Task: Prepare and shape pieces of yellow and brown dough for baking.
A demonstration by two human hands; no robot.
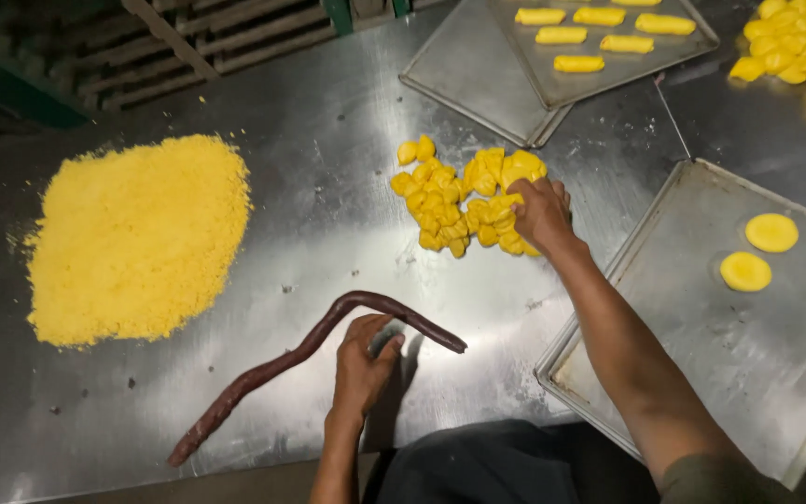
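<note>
At the far left of the steel surface [328,215] lies a wide heap of yellow crumbs [137,238], untouched and well apart from both hands. Next comes a long dark-purple paste rope [305,353], running from the near-left edge up to a bend and down again to the right; it looks soft and pliable, likely to stretch or tear if lifted by one end, so it is best taken near the bend with support underneath. The left hand [361,369] rests just under that bend, its fingers curled loosely against the rope, pinching it there rather than gripping hard. Further right, the pile of yellow dough pieces [464,201] sits mid-surface; the pieces look light, soft and a little tacky, easy to dent. The right hand [541,213] lies on the pile's right edge, fingers bent down among the pieces; whether they enclose one I cannot tell. At the right, a tray [701,373] carries two flat yellow discs [757,252].
</note>
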